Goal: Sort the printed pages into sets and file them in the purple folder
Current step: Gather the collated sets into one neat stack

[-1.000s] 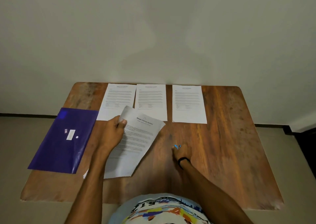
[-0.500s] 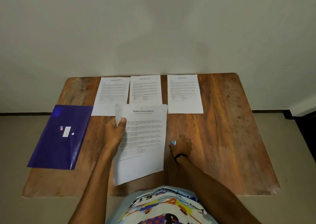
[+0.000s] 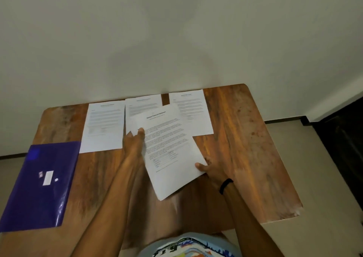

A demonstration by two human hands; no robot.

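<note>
Here, hands (image 3: 134, 143) (image 3: 213, 167) pinching page (image 3: 169, 148), folder (image 3: 39, 184) aside

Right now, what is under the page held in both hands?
The held page overlaps the middle page, a corner of the right page and wooden table. Their covered parts cannot be seen.
</note>
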